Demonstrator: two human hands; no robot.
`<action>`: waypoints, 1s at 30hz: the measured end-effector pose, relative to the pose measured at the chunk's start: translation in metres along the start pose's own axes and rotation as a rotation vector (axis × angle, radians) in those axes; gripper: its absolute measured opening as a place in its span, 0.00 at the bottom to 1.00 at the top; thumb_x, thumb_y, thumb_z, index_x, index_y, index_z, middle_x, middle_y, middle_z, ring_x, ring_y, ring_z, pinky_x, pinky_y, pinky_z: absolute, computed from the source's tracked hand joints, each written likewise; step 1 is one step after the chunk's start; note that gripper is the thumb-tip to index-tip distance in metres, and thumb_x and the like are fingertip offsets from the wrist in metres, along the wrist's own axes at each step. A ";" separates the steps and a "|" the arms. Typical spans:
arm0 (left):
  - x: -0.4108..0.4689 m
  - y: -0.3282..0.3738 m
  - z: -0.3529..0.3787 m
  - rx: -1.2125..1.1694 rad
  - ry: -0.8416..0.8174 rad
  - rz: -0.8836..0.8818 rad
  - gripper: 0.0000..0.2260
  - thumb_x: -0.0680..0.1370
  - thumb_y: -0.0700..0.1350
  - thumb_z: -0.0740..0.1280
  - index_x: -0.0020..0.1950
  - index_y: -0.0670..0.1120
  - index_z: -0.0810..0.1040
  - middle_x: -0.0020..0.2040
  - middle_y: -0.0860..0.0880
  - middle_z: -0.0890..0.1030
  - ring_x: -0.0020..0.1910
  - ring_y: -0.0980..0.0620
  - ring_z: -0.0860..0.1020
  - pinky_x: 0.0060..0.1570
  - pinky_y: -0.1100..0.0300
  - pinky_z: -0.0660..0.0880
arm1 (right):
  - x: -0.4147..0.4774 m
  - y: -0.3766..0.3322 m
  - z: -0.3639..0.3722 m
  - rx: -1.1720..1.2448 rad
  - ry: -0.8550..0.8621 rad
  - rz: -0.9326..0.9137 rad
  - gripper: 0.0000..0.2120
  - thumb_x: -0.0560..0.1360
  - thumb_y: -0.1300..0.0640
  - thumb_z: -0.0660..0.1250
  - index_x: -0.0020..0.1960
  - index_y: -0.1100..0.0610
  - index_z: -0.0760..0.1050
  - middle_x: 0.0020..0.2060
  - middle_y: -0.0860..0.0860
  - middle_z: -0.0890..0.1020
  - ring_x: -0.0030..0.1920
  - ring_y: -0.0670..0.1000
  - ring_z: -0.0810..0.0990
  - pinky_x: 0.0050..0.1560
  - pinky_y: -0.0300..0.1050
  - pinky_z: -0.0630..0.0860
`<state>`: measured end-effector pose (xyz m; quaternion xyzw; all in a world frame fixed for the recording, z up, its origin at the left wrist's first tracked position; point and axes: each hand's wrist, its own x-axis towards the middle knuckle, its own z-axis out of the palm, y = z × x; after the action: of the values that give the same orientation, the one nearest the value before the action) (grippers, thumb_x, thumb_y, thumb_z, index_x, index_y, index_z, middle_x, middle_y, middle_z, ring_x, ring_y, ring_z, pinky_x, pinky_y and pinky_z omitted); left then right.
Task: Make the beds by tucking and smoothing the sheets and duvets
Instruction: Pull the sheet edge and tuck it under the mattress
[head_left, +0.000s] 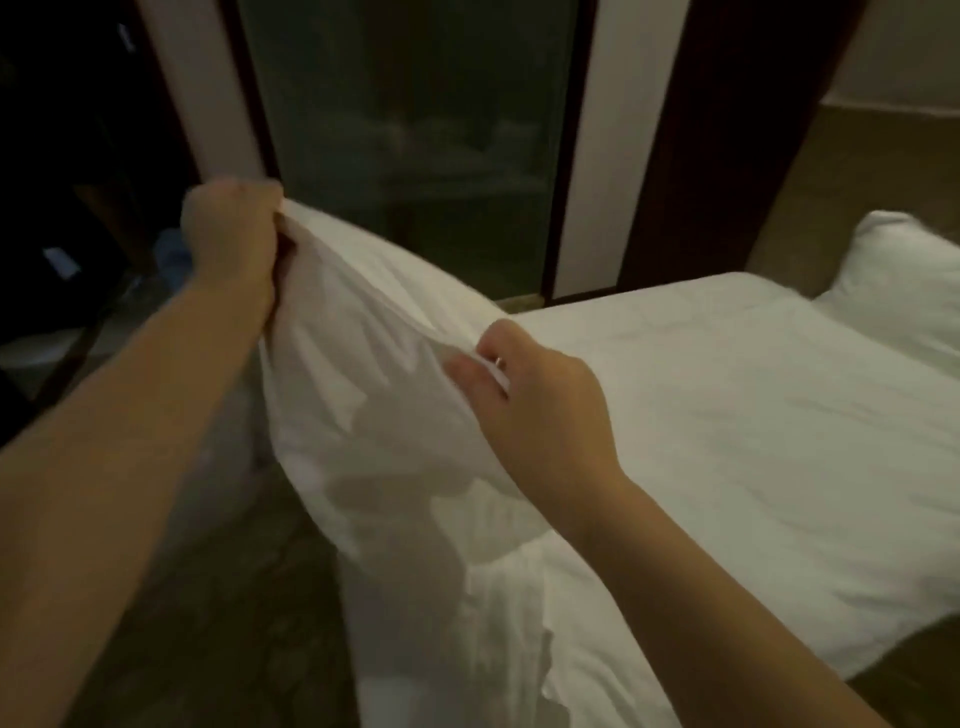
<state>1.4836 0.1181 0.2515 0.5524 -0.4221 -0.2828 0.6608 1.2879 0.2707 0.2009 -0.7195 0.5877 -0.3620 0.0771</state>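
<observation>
A white duvet (363, 364) is lifted off the bed's near corner and hangs down over the bed's side. My left hand (234, 234) grips its top edge in a fist, raised up at the left. My right hand (524, 395) pinches the same edge lower and to the right, a ring showing on one finger. The rest of the white bedding (727, 415) lies flat across the mattress on the right. A white pillow (898, 280) rests at the far right end of the bed.
A dark glass door (415, 145) with dark frames stands behind the bed. Patterned carpet floor (234, 623) runs along the bed's left side. Dark furniture (62, 182) fills the left edge of the view.
</observation>
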 end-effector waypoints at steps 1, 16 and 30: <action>-0.023 0.017 0.033 0.034 -0.034 0.111 0.12 0.71 0.45 0.65 0.48 0.39 0.81 0.33 0.51 0.72 0.40 0.50 0.73 0.36 0.61 0.69 | -0.006 0.025 -0.024 0.023 0.049 0.033 0.09 0.79 0.42 0.57 0.47 0.47 0.66 0.37 0.42 0.73 0.37 0.44 0.75 0.42 0.36 0.73; -0.295 -0.049 0.435 0.395 -0.445 0.006 0.09 0.80 0.43 0.61 0.42 0.42 0.74 0.39 0.43 0.75 0.39 0.48 0.72 0.42 0.55 0.71 | -0.123 0.365 -0.238 -0.151 0.208 0.442 0.14 0.77 0.43 0.62 0.45 0.53 0.73 0.37 0.52 0.81 0.39 0.55 0.78 0.41 0.50 0.74; -0.280 -0.046 0.706 0.265 -0.343 0.178 0.08 0.80 0.43 0.61 0.43 0.43 0.74 0.39 0.45 0.75 0.40 0.49 0.72 0.41 0.57 0.69 | 0.002 0.581 -0.352 -0.206 0.203 0.436 0.13 0.77 0.43 0.62 0.39 0.50 0.68 0.32 0.47 0.75 0.38 0.53 0.76 0.38 0.48 0.67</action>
<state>0.7380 -0.0044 0.1620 0.5387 -0.6086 -0.2553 0.5237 0.6141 0.2072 0.1454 -0.5400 0.7673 -0.3452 0.0201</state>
